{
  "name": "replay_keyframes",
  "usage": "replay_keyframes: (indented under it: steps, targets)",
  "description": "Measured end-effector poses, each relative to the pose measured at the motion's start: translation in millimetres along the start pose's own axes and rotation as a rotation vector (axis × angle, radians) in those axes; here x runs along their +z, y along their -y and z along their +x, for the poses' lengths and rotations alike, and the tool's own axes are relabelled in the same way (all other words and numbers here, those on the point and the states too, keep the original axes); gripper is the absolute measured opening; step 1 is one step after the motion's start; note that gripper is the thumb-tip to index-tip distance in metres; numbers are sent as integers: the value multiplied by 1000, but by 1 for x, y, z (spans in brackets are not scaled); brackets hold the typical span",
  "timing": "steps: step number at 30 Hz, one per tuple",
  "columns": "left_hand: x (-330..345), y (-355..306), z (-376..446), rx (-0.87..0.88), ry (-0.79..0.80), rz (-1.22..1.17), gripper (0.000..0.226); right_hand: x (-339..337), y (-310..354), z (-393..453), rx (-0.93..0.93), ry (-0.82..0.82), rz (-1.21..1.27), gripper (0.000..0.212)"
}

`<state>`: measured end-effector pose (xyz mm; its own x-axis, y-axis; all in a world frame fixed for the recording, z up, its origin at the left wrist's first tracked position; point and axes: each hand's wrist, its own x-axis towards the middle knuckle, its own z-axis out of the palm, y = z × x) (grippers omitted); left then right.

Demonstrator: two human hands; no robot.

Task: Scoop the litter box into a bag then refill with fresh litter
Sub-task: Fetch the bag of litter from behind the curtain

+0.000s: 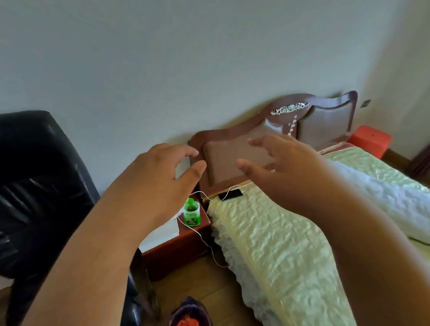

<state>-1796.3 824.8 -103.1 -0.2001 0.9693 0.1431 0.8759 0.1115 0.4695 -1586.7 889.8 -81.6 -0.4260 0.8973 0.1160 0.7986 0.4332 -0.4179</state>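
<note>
No litter box, scoop, bag or litter shows in the head view. Both arms reach forward at chest height in a bedroom. My left hand (158, 175) is raised in front of the near end of the wooden headboard (234, 161), fingers spread and curled, holding nothing. My right hand (281, 159) hovers a little to the right, palm down, fingers apart, also holding nothing. The two hands are apart and touch nothing.
A bed with a pale green quilted cover (279, 246) fills the right. A wooden nightstand (179, 245) carries a green bottle (192, 212), white paper and a white cable. A black phone (231, 195) lies on the bed. Black leather chair (28, 190) at left; red box (370, 141) far right.
</note>
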Motion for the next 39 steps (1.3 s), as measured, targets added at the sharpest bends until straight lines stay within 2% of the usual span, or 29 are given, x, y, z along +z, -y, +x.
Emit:
replay_keyframes:
  steps: [3, 8, 11, 19, 31, 39]
  targets:
    - [7, 4, 7, 98, 58, -12, 41, 12, -2, -15, 130, -103, 26, 57]
    - [37, -2, 7, 290, 192, -57, 45, 25, -10, -60, 302, -153, -24, 61]
    - [57, -26, 3, 398, 267, -76, 44, 24, -22, -99, 440, -175, -48, 62]
    - [105, -146, -34, 774, 470, -125, 49, -10, -70, -229, 811, -323, -69, 61]
    - [173, -326, -165, 1180, 642, -134, 52, -62, -116, -428, 1215, -540, -86, 61]
    - [216, -414, -227, 1405, 800, -140, 60, -70, -131, -510, 1527, -739, -78, 71]
